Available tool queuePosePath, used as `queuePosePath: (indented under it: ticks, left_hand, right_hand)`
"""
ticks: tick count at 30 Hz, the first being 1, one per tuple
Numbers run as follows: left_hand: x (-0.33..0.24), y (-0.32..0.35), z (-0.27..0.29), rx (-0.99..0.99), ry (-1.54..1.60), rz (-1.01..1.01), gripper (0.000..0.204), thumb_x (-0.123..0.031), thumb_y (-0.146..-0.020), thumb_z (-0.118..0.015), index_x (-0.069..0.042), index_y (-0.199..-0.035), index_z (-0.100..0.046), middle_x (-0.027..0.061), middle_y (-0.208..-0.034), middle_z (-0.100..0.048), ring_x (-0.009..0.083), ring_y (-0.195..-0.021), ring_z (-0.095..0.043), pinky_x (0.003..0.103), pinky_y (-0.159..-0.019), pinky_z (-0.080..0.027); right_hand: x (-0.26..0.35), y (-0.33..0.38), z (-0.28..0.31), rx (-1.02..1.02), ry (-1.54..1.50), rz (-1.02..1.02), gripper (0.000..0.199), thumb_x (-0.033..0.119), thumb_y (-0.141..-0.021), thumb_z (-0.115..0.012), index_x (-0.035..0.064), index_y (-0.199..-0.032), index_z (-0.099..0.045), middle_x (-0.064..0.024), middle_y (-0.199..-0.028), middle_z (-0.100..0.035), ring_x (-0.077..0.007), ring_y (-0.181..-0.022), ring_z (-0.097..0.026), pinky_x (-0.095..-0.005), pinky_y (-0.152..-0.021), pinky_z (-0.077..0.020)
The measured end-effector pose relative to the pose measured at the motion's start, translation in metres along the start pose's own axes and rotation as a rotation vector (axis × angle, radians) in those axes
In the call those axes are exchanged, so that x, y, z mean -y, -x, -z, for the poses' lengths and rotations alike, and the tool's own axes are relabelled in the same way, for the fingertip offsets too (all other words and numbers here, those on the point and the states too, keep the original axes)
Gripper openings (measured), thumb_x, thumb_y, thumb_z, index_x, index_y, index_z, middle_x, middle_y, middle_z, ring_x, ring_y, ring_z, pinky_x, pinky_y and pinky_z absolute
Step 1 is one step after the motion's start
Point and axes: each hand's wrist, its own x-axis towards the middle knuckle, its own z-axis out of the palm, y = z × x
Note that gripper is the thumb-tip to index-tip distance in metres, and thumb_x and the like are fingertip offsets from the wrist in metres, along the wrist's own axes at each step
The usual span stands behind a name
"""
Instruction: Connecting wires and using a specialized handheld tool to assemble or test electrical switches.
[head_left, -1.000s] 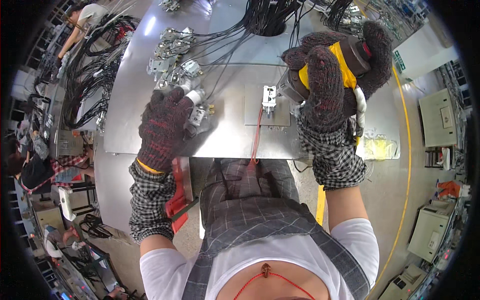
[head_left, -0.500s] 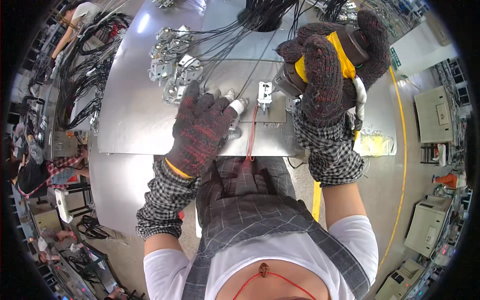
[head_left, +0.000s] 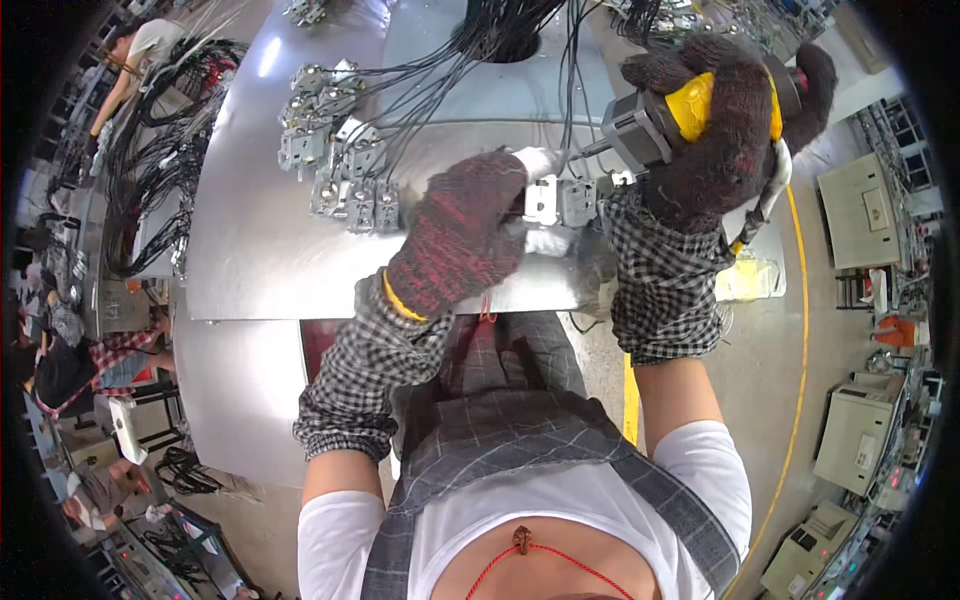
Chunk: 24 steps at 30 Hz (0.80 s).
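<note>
My left hand (head_left: 465, 235), in a dark red-black knit glove with a white-wrapped fingertip, is closed on a small metal terminal block (head_left: 541, 202) near the table's front edge. A similar grey block (head_left: 578, 203) sits directly to its right. My right hand (head_left: 715, 150), gloved alike, grips a dark power screwdriver (head_left: 640, 132) with yellow wrapping. The tool lies sideways, and its thin bit points left, just above the blocks. Whether the bit touches anything I cannot tell. My left fingertips are partly hidden behind the block.
Several wired metal blocks (head_left: 335, 150) cluster at the left of the metal table (head_left: 260, 260). Black cables (head_left: 500, 35) run from the far middle. A yellowish clear packet (head_left: 750, 277) lies at the right edge. Another person (head_left: 150, 50) works beside cable bundles (head_left: 170, 150) at far left.
My left hand has moved right, from beside the block cluster to the terminal block. My right hand has shifted right with the screwdriver, whose bit now shows above the blocks.
</note>
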Motion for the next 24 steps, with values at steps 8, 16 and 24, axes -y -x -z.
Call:
queuePosePath:
  ticks: [8,16,24]
  left_hand:
    - [0.021,-0.002,0.015,0.196,0.068,0.237,0.056,-0.031,-0.078,-0.078,-0.003,-0.123,-0.061,0.0179,-0.103,-0.068,0.0317,-0.092,-0.068,0.037,-0.078,-0.055]
    - [0.015,-0.009,0.018,0.238,-0.115,0.124,0.057,-0.029,-0.075,-0.081,-0.008,-0.124,-0.061,0.0144,-0.097,-0.067,0.0324,-0.086,-0.067,0.039,-0.073,-0.054]
    - [0.022,-0.007,0.014,0.254,-0.118,0.135,0.051,-0.029,-0.078,-0.074,-0.002,-0.119,-0.059,0.0168,-0.093,-0.065,0.0361,-0.087,-0.065,0.044,-0.074,-0.052]
  right_hand:
    - [-0.002,0.022,-0.023,0.183,-0.058,0.104,0.065,0.011,-0.091,-0.066,0.0115,-0.144,-0.028,-0.0185,-0.099,-0.063,-0.0257,-0.084,-0.065,-0.0392,-0.067,-0.058]
    - [-0.001,0.028,-0.023,0.19,-0.059,0.042,0.058,0.011,-0.094,-0.061,0.0082,-0.144,-0.032,-0.0169,-0.111,-0.058,-0.0247,-0.097,-0.06,-0.0372,-0.08,-0.0526]
    - [-0.003,0.039,-0.017,0.258,-0.129,-0.088,0.051,0.012,-0.097,-0.056,0.0049,-0.143,-0.035,-0.0153,-0.123,-0.054,-0.0237,-0.111,-0.055,-0.0351,-0.093,-0.0472]
